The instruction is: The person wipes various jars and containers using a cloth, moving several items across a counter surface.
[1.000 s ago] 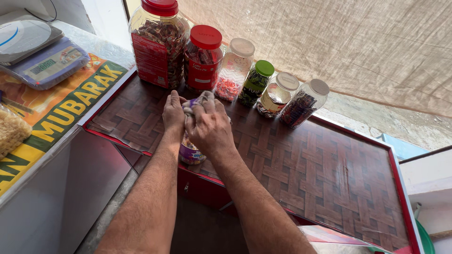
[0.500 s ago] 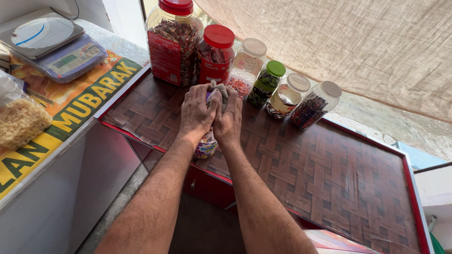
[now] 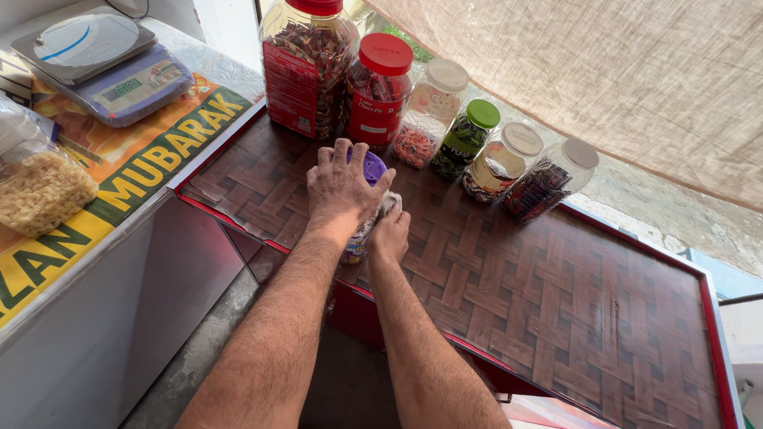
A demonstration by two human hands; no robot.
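A clear plastic jar [image 3: 358, 242] with a purple lid [image 3: 372, 165] stands near the front edge of a brown woven-pattern counter [image 3: 556, 302]. My left hand [image 3: 342, 191] lies over the lid, fingers spread across its top. My right hand [image 3: 389, 234] presses against the jar's right side with a whitish cloth [image 3: 391, 203] bunched between hand and jar. Most of the jar is hidden by my hands.
A row of candy jars lines the back: two big red-lidded ones [image 3: 306, 63] [image 3: 378, 87], a white-lidded one [image 3: 429, 111], a green-lidded one [image 3: 467, 137], then two more [image 3: 501, 159] [image 3: 552, 179]. A digital scale [image 3: 103, 59] and a bag of yellow snacks [image 3: 40, 187] sit on the left counter.
My left hand has shifted onto the top of the purple lid, and my right hand has dropped from the lid to the jar's side with the cloth.
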